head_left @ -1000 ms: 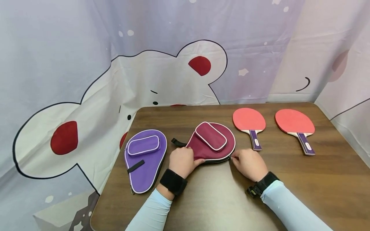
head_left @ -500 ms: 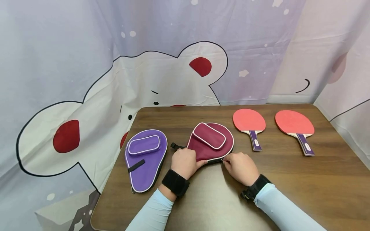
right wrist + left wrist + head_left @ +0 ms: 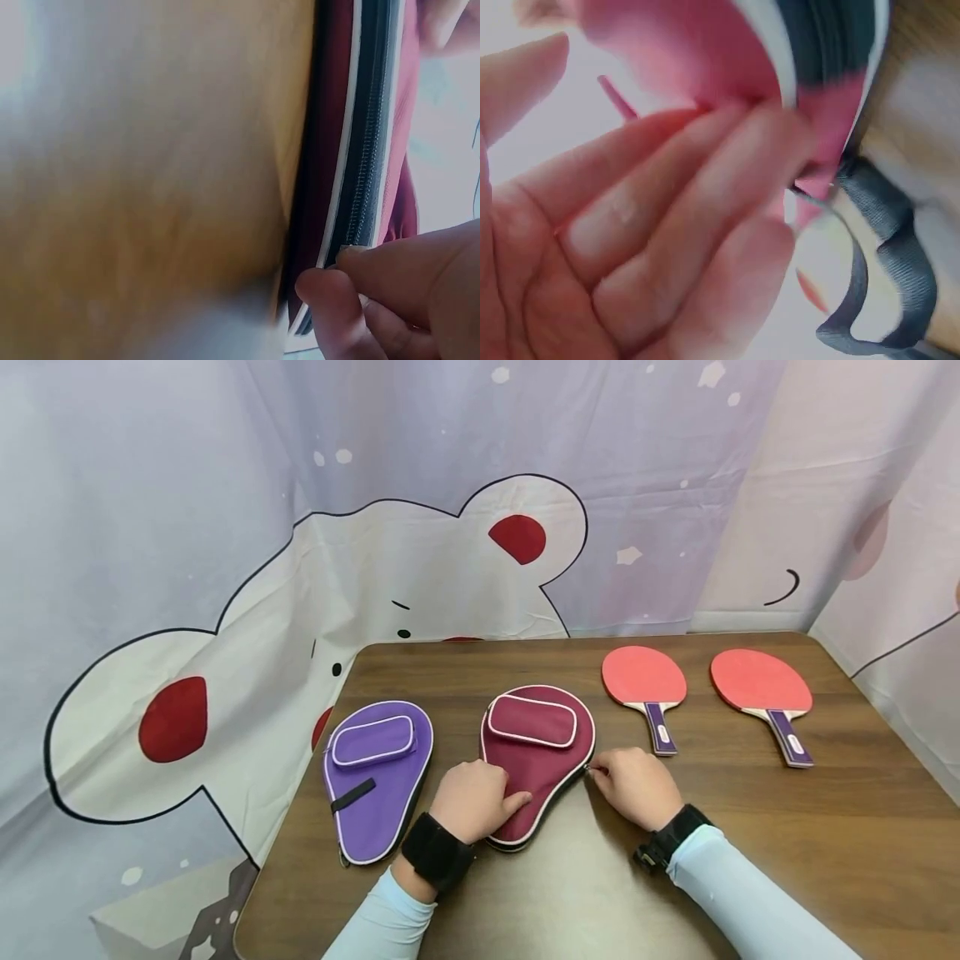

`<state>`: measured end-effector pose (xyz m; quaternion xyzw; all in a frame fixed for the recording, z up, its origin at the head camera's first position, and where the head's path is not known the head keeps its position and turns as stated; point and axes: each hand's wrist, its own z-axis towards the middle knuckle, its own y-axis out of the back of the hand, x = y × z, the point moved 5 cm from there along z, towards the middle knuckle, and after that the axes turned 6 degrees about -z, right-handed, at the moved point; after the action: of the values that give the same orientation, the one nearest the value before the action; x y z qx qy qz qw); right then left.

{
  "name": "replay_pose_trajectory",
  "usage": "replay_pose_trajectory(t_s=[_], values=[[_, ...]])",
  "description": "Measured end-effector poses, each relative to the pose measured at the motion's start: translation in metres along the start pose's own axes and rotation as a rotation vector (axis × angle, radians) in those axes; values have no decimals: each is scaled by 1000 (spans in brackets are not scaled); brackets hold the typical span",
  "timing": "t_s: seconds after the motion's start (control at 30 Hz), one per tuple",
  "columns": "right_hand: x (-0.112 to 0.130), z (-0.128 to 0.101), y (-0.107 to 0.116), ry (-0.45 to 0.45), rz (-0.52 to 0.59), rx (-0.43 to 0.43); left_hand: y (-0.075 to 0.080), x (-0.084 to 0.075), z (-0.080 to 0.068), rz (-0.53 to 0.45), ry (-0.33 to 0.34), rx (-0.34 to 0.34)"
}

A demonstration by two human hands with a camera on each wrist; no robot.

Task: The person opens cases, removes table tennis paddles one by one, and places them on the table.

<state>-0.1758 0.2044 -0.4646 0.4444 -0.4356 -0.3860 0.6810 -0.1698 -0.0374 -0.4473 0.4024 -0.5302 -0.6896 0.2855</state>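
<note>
A maroon table tennis bat case [image 3: 537,762] with white piping and a front pocket lies flat, its narrow end towards me. My left hand [image 3: 472,797] rests at the case's left side; in the left wrist view its extended fingers [image 3: 705,202] touch the case, thumb held apart. At the right edge, my right hand [image 3: 636,785] pinches the zipper pull [image 3: 346,253] between thumb and index finger. The black zip [image 3: 367,150] runs along the case's side, its teeth meshed on the stretch seen in the right wrist view. A black strap [image 3: 892,240] hangs from the case.
A purple bat case [image 3: 378,793] lies left of the maroon one. Two red table tennis bats [image 3: 643,675] [image 3: 761,680] lie at the back right of the wooden table [image 3: 862,860]. A patterned curtain [image 3: 420,427] hangs behind the table.
The maroon case has turned so its narrow end, earlier at the left, now points towards me. My right hand slid left along the zip, then came back right; my left hand shifted slightly nearer me.
</note>
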Motion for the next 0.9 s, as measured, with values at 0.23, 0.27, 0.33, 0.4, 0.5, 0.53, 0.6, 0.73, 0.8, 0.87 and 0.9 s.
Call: replay_pose_trajectory(t_s=[0.23,0.27,0.33,0.4,0.5,0.53,0.6,0.73,0.8,0.87,0.9], values=[[-18,13,2,-17,-10,-8,9,15,15,-276,-174,124],[-20,15,3,-15,-9,-11,11,17,19,-286,-189,89],[-21,18,3,-14,-7,-11,15,24,28,-271,-199,1],[-22,21,4,-19,-7,-8,14,32,38,-214,-185,-61],[-21,20,3,-29,-9,1,3,43,52,-163,-138,-53],[-21,19,2,-36,-11,10,-2,46,55,-164,-124,-35],[-21,14,-1,-47,-12,25,-14,49,60,-186,-97,-12],[-17,8,-4,-58,-15,48,-28,49,60,-216,-37,-22],[-14,7,-5,-55,-14,41,-30,47,59,-180,-5,-46],[-12,8,-4,-51,-12,32,-29,46,60,-131,12,-66],[-10,8,-4,-50,-9,28,-27,45,61,-106,18,-76]])
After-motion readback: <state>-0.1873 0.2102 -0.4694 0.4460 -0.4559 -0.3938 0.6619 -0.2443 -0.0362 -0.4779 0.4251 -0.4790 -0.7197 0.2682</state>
